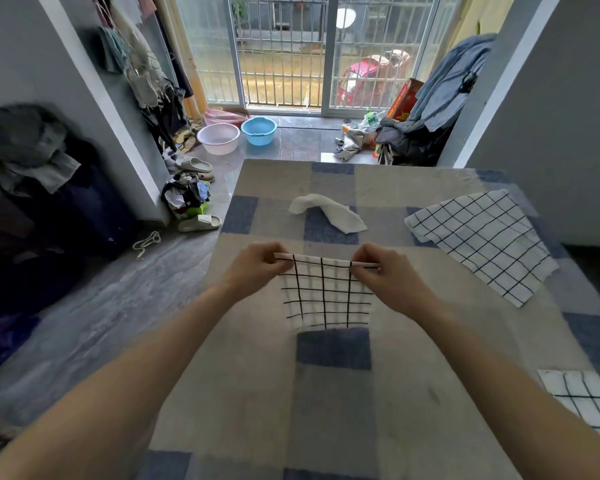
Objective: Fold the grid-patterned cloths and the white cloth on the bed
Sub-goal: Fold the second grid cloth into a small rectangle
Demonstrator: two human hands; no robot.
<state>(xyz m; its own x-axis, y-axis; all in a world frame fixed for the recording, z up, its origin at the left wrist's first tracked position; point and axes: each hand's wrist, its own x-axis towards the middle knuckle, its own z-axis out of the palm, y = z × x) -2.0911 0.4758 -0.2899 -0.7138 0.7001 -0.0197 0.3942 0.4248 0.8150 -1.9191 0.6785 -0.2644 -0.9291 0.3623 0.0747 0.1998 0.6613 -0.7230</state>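
Observation:
A small white cloth with a black grid (326, 296) hangs above the bed, held by its top edge. My left hand (257, 266) pinches the left top corner and my right hand (383, 271) pinches the right one. A crumpled white cloth (329, 212) lies further back on the bed (257, 375). A larger grid-patterned cloth (482, 240) lies spread flat at the right. Another grid-patterned piece (584, 400) lies at the near right edge, partly cut off by the frame.
The bed has a beige and blue checked sheet. Left of it the floor holds slippers (196, 165), a pile of clothes (187, 195) and two basins (236, 133). Clothes hang on the left wall, and a chair heaped with garments (437, 109) stands by the barred door.

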